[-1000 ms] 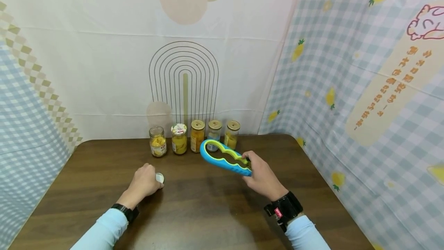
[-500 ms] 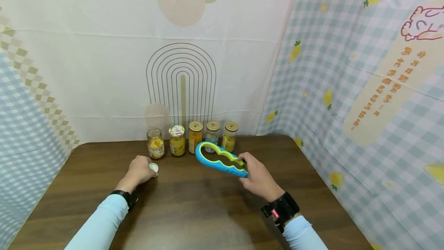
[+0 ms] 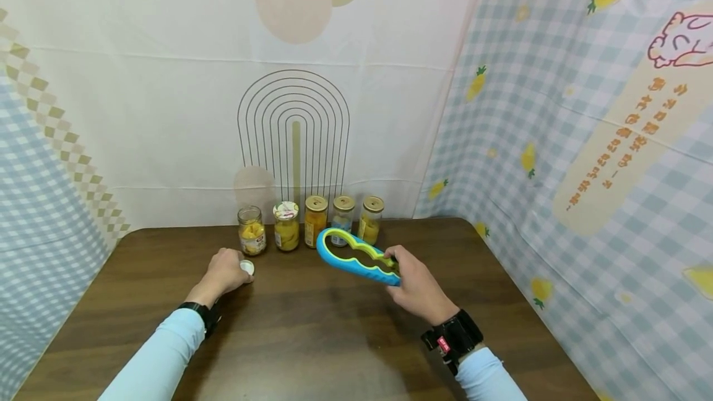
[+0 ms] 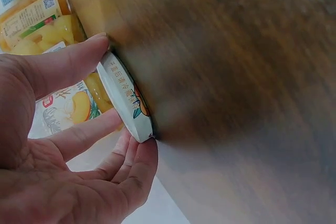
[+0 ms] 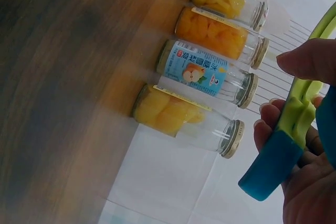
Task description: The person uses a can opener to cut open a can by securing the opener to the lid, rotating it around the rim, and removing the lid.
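Observation:
My left hand (image 3: 223, 271) holds a small white jar lid (image 4: 125, 95) by its edges, thumb on one side and fingers on the other. The lid is low at the tabletop, just in front of an open glass jar (image 3: 252, 239) of yellow fruit. In my right hand (image 3: 416, 283) is a blue and green jar opener (image 5: 273, 169), gripped at its handle end. Its long wavy loop points left, raised over the table and partly overlapping the jars in the head view.
Right of the open jar stand a jar with a patterned white lid (image 3: 286, 235) and three gold-lidded jars, the nearest to the right being a yellow fruit jar (image 3: 370, 226). A cloth backdrop (image 3: 184, 129) hangs behind the brown table (image 3: 301, 339).
My left hand has carried the lid slightly left and back, closer to the open jar, and has stayed there over the last half second. The right hand keeps its hold on the jar opener.

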`<move>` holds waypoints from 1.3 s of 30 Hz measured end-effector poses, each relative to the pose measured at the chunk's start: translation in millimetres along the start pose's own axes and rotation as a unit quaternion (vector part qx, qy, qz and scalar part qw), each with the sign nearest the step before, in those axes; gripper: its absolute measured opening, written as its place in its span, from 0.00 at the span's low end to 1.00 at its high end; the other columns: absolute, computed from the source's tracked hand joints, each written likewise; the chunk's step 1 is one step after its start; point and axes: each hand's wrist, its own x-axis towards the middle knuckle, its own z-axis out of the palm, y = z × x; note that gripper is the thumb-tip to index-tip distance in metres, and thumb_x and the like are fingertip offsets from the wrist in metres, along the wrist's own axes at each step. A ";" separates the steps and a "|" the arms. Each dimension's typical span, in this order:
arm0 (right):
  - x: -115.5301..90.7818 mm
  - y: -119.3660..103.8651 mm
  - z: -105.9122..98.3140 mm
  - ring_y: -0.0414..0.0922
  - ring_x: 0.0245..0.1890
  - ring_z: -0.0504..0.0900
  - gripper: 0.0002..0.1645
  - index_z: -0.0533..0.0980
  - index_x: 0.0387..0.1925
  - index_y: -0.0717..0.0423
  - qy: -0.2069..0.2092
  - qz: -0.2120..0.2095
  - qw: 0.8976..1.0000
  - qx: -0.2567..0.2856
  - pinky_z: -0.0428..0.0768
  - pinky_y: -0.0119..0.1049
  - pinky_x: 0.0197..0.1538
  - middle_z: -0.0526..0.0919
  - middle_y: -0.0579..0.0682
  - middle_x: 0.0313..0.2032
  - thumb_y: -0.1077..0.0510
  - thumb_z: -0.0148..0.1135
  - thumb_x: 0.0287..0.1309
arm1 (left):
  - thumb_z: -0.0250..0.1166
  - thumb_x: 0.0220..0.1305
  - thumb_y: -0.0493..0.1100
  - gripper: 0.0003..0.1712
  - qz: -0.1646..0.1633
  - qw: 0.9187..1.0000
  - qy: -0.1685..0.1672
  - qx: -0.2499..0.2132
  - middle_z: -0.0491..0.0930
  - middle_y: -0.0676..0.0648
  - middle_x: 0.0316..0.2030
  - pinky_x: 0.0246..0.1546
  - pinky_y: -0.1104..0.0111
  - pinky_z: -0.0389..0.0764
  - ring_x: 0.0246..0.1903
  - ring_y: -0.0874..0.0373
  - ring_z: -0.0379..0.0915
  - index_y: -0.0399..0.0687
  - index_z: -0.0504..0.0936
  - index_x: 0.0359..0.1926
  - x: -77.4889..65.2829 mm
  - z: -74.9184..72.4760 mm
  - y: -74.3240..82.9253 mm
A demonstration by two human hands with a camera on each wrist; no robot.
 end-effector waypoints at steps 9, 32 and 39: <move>2.2 -1.5 -2.3 0.43 0.47 0.81 0.36 0.72 0.60 0.52 0.001 0.004 1.000 -0.001 0.85 0.43 0.50 0.83 0.50 0.51 0.67 0.80 0.52 | 0.77 0.56 0.44 0.36 -0.002 1.000 0.006 0.021 0.76 0.25 0.49 0.51 0.46 0.80 0.47 0.34 0.75 0.20 0.79 0.57 -2.2 1.8 2.3; 1.5 0.6 -5.3 0.41 0.45 0.80 0.35 0.72 0.58 0.53 0.009 -0.002 1.000 -0.009 0.83 0.40 0.47 0.81 0.47 0.50 0.67 0.81 0.52 | 0.80 0.59 0.54 0.57 -0.036 0.988 0.118 -0.089 0.68 0.16 0.65 0.66 0.39 0.64 0.65 0.23 0.61 0.19 0.63 0.74 -47.4 8.5 12.0; -1.5 1.0 -2.5 0.41 0.46 0.80 0.35 0.72 0.59 0.53 0.011 -0.006 1.000 -0.008 0.83 0.39 0.48 0.81 0.47 0.51 0.66 0.81 0.52 | 0.77 0.64 0.51 0.38 0.009 0.983 0.125 -0.133 0.79 0.28 0.61 0.61 0.39 0.76 0.62 0.31 0.75 0.30 0.78 0.66 -86.7 20.2 38.5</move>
